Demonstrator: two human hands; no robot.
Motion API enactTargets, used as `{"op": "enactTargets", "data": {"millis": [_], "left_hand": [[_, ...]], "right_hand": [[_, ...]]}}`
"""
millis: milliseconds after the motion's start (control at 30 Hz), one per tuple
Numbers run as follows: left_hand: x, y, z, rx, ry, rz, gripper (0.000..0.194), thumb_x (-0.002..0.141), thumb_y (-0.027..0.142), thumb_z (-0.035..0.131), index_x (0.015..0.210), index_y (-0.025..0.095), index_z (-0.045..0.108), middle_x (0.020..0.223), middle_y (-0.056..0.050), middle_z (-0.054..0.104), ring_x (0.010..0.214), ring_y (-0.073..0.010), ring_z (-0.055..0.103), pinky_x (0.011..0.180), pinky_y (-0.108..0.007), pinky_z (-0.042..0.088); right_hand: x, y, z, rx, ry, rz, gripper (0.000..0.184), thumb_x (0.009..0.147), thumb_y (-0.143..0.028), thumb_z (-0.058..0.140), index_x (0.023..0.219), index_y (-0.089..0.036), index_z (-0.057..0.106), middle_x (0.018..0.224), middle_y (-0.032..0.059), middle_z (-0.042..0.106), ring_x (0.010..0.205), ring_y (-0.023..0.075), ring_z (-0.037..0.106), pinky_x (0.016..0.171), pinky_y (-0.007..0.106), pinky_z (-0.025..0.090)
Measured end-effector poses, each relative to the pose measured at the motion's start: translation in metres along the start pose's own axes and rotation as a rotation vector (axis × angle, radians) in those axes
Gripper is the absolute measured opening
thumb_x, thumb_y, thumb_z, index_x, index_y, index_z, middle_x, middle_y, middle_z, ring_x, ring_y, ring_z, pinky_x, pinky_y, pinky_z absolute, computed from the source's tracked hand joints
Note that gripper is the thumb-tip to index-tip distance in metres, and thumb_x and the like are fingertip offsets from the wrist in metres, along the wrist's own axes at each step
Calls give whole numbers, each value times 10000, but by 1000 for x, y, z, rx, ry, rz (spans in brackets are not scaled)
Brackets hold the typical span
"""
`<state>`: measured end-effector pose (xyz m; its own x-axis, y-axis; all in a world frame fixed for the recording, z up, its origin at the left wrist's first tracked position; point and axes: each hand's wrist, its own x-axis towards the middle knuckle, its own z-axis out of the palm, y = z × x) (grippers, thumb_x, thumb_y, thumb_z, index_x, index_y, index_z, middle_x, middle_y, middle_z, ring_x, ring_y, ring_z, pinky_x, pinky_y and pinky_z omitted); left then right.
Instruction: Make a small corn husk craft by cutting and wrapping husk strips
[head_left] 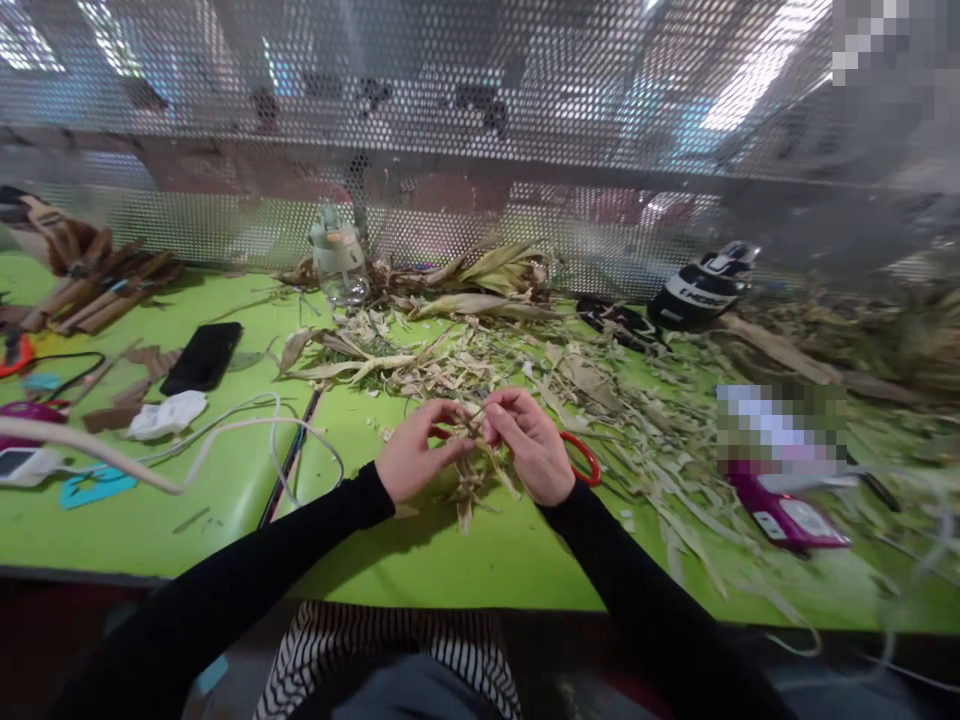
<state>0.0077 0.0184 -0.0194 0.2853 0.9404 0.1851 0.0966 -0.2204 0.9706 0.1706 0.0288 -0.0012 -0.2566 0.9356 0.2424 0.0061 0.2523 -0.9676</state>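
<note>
Between my two hands is a small bundle of dried plant strips (466, 480), pale tan and green like corn husk, with loose ends hanging down over the green table. My left hand (420, 450) is closed around the bundle's left side, thumb and fingers pinched together. On the other side, my right hand (529, 445) pinches a thin strip at the top between thumb and fingertips. An orange scissors handle (583, 458) lies just right of my right wrist, its blades hidden among scraps. Husk shreds (450, 360) are heaped right behind my hands.
A clear bottle (341, 255) and a dark bottle (703, 288) stand at the back by a perforated metal screen (450, 80). To the left lie a black phone (202, 357), crumpled tissue (166, 414) and white cables (225, 425). A purple power strip (787, 510) rests at right.
</note>
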Motion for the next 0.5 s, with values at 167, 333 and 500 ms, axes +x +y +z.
{"op": "enactTargets", "data": {"millis": [167, 333, 500], "left_hand": [[15, 14, -23, -266, 59, -143, 224, 710, 309, 689, 808, 143, 575, 782, -15, 622, 737, -112, 583, 735, -260, 469], [18, 28, -44, -401, 93, -265, 308, 671, 341, 734, 873, 147, 605, 744, 15, 612, 634, -65, 559, 647, -208, 465], [17, 27, -49, -540, 51, -335, 387, 638, 334, 772, 938, 146, 615, 850, -29, 655, 743, -113, 640, 666, -223, 486]], "right_hand": [[12, -15, -15, -155, -71, 17, 209, 840, -410, 560, 839, -201, 553, 601, -48, 504, 513, 81, 441, 492, 209, 365], [35, -16, -41, -623, -167, -49, 258, 820, -427, 558, 784, -183, 635, 633, -17, 566, 553, 105, 468, 526, 234, 367], [49, -17, -44, -711, -21, -111, 277, 829, -431, 537, 893, -183, 643, 872, 55, 639, 749, 170, 552, 680, 297, 438]]}}
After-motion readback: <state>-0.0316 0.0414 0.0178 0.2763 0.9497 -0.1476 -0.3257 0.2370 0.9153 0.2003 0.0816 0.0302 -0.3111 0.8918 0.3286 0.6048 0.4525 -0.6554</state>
